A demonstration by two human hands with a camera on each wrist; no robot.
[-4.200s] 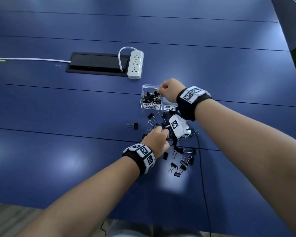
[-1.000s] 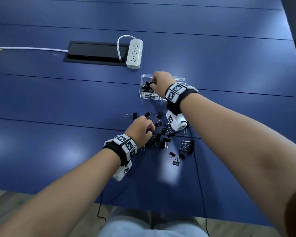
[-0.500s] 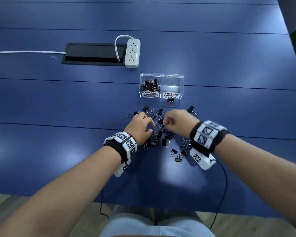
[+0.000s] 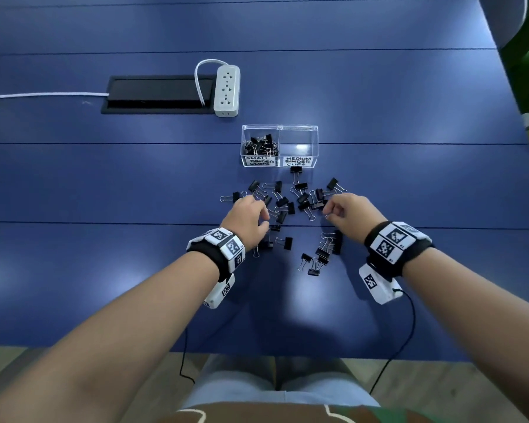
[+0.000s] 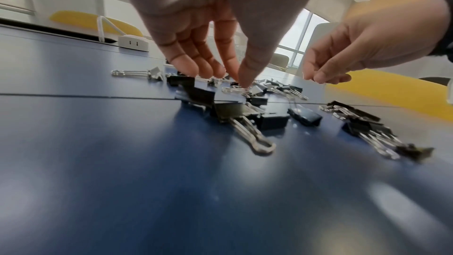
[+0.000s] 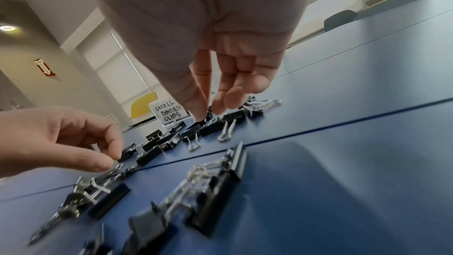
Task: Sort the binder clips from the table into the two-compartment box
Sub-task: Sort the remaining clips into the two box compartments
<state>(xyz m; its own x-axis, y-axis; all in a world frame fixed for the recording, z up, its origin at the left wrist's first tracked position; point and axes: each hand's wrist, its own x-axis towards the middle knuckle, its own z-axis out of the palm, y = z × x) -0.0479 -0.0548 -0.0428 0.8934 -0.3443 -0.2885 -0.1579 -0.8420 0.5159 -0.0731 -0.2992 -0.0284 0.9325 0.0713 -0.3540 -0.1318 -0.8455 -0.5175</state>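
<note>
Counter (image 4: 104, 184): blue, clear two-compartment box (image 4: 279, 145) upper centre, medium side empty. Binder clips (image 4: 287, 209) piled mid-frame, sizes mixed; risk is snagged handles dragging a neighbour or wrong-size drops. Left hand (image 4: 247, 219) pinches one clip handle; right hand (image 4: 347, 210) fingers curled, grip unclear.

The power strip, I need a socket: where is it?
In the head view, the power strip lies far left of the clip box, beside the table's black cable hatch.
</note>
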